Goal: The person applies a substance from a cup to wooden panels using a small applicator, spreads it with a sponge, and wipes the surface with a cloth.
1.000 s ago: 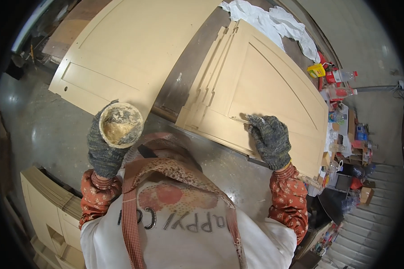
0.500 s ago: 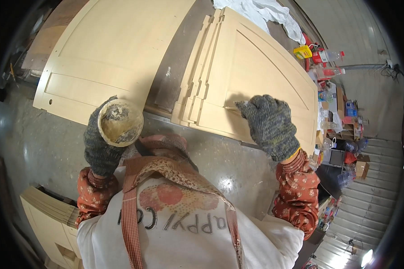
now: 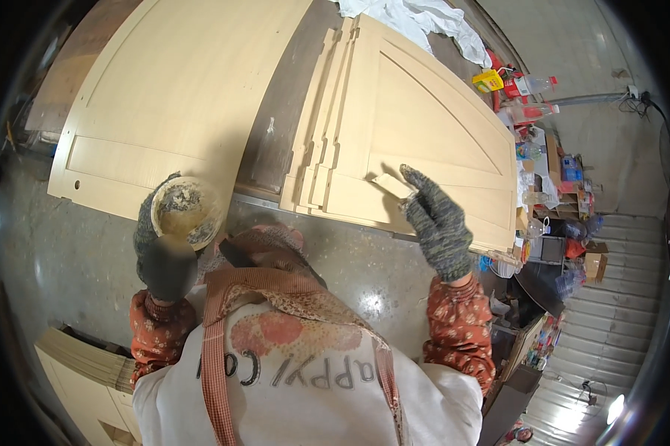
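My left hand (image 3: 146,239), in a dark knitted glove, is closed around a round tub (image 3: 217,223) with pale, crusted putty inside. It is over the near edge of a large cream door panel (image 3: 179,89). In my right hand (image 3: 440,229), gloved the same way, a small putty knife (image 3: 388,183) is pinched, its pale flat blade pointing left. That blade sits over the lower part of the top cream panel (image 3: 409,111) in a stack; whether it touches the surface I cannot tell.
Dark bench top (image 3: 264,141) shows between the panels. White cloth (image 3: 432,22) lies at the far end. Plastic bottles (image 3: 534,111), boxes and other clutter line the right side. More cream panels (image 3: 78,383) are stacked at lower left, above a grey concrete floor (image 3: 350,267).
My right hand has shifted a little left and turned, bringing the putty knife's blade into plain sight. The tub has moved slightly left and down in the picture.
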